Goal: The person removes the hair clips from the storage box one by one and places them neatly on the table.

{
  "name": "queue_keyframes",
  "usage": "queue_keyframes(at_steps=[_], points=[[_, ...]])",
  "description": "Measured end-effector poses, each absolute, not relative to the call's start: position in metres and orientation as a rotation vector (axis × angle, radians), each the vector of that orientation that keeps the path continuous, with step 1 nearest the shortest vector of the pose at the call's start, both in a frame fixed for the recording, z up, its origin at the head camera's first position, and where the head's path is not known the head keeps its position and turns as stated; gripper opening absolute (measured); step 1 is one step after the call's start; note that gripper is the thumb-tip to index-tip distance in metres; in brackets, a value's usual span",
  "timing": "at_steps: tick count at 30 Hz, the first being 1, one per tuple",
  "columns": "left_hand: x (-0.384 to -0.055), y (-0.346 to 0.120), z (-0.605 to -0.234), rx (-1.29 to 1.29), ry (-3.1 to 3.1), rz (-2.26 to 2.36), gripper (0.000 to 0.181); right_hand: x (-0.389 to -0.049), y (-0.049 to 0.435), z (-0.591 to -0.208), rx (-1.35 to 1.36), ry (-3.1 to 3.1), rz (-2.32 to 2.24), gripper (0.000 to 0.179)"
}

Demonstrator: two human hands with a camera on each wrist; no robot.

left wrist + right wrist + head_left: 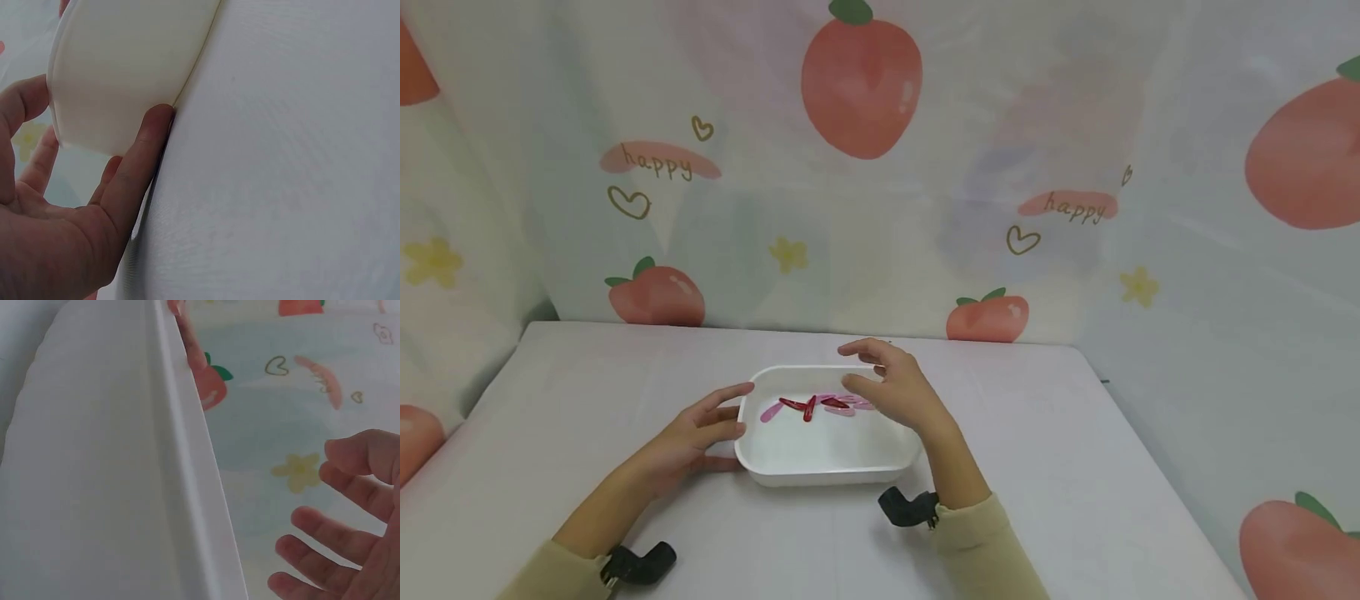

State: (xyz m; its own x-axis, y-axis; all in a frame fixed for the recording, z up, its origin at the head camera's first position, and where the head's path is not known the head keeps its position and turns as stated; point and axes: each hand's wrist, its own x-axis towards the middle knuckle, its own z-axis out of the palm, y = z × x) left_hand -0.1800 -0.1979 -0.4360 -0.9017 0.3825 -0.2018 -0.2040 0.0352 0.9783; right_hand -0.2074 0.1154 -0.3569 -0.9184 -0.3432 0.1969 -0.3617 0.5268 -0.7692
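A white rectangular tray [827, 457] sits on the table before me. Across its far half lie several slim red and pink hair clips [808, 408], some overlapping. My left hand [688, 437] rests its spread fingertips against the tray's left end; in the left wrist view, fingers touch the rim and one lies low along the outer wall [125, 81]. Over the tray's right rear part hovers my right hand [898, 387], its fingers spread apart and nothing between them. In the right wrist view this hand [350, 531] is away from the tray's rim [197, 456].
A white cloth covers the table [1037, 467]. Behind it hangs a curtain [880, 242] printed with fruit, flowers and hearts, which also closes off both sides. A black wrist mount [640, 564] is on the left forearm, another mount [907, 507] on the right.
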Motion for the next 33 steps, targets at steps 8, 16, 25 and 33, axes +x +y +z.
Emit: queue_keyframes(at_steps=[8,16,25,33], points=[[-0.178,-0.197,-0.439,0.215,1.847,1.937,0.065,-0.206,0.084,-0.381,0.77,-3.004,0.792,0.037],[-0.176,-0.2,-0.439,0.228,1.821,1.954,0.064,-0.209,0.076,-0.399,0.808,-3.086,0.475,0.033],[-0.181,-0.199,-0.441,0.191,1.847,1.951,0.065,-0.211,0.081,-0.403,0.745,-3.078,0.477,0.045],[-0.183,-0.2,-0.443,0.189,1.845,1.956,0.065,-0.216,0.086,-0.405,0.675,-3.126,0.54,0.041]])
